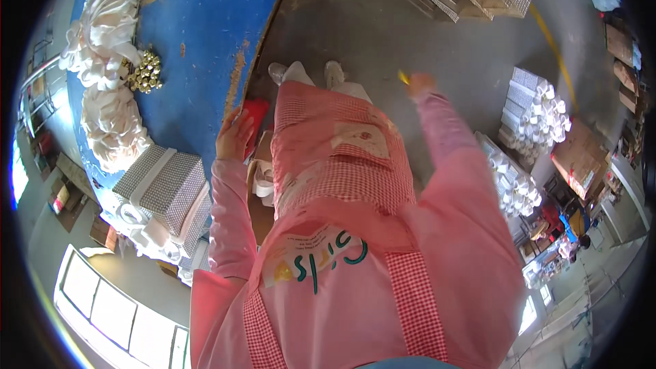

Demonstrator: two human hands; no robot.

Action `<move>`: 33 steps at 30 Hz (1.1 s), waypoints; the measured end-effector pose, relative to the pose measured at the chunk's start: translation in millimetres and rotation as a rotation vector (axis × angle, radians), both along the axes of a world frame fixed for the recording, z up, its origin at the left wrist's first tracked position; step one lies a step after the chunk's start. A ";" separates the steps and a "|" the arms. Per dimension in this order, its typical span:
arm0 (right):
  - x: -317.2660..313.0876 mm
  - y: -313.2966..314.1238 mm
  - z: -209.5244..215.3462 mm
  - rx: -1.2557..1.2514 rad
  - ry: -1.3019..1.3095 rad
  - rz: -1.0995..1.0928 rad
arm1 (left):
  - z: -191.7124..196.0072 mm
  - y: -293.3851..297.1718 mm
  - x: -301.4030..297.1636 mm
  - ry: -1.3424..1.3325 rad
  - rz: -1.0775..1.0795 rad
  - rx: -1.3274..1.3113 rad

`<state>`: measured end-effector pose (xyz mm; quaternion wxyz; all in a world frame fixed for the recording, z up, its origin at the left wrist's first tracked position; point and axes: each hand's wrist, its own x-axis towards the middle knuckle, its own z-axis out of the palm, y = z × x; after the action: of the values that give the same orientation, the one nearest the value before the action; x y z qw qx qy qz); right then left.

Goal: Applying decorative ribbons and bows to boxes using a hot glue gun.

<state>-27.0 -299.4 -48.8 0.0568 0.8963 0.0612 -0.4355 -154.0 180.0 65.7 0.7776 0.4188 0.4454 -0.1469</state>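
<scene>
- Currently my right hand (421, 83) is out over the grey floor, fingers apparently closed around a small bright-yellow object (404, 78); blur hides its exact kind.
- My left hand (234, 138) is at the worn edge of the blue-topped table (205, 41), beside a glossy red object (257, 115). Cannot tell whether it grips this or only rests against it.
- Step in hand, my judgement: handling the yellow object, well apart from the table.
- Next move, judged: calls for a secure right grip and a clear path across my red gingham apron (301, 147).
- Around, left: heaped white ribbon (109, 17), a cluster of gold bells (145, 72), a grey-and-white patterned box with white ribbon (164, 184).
- In the way: an open brown cardboard carton (262, 222) just beside my left forearm.
- Right: patterned boxes topped with white bows (543, 113).
</scene>
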 end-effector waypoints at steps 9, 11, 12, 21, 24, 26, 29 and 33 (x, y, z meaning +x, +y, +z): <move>58.5 -24.6 51.2 0.951 0.022 -1.492 | -18.8 -23.2 -31.5 0.185 0.101 0.062; 49.6 6.4 54.6 0.798 -0.099 -1.305 | -26.1 -28.8 -28.0 0.257 0.047 0.160; 45.0 11.3 57.7 0.810 -0.098 -1.124 | -37.5 -29.9 -30.1 0.238 0.025 0.172; 94.6 146.8 191.3 1.139 0.062 -1.111 | -46.0 -35.3 -18.5 -0.015 0.155 0.244; 120.8 211.9 215.1 1.237 0.132 -0.971 | -37.4 -29.8 -19.4 -0.037 0.245 0.282; 135.7 265.0 228.3 1.247 0.160 -0.884 | -10.9 -20.4 -15.4 -0.072 0.377 0.134; 153.7 328.0 221.2 1.231 0.238 -0.660 | -35.8 -2.9 -29.3 0.007 0.495 0.054; 155.7 385.3 205.0 1.114 0.291 -0.437 | -28.3 33.9 -20.4 0.033 0.590 0.044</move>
<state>128.6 85.9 156.2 -0.5195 0.7144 0.1015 -0.4577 -174.4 213.9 37.4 0.7703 0.2854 0.5634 0.0884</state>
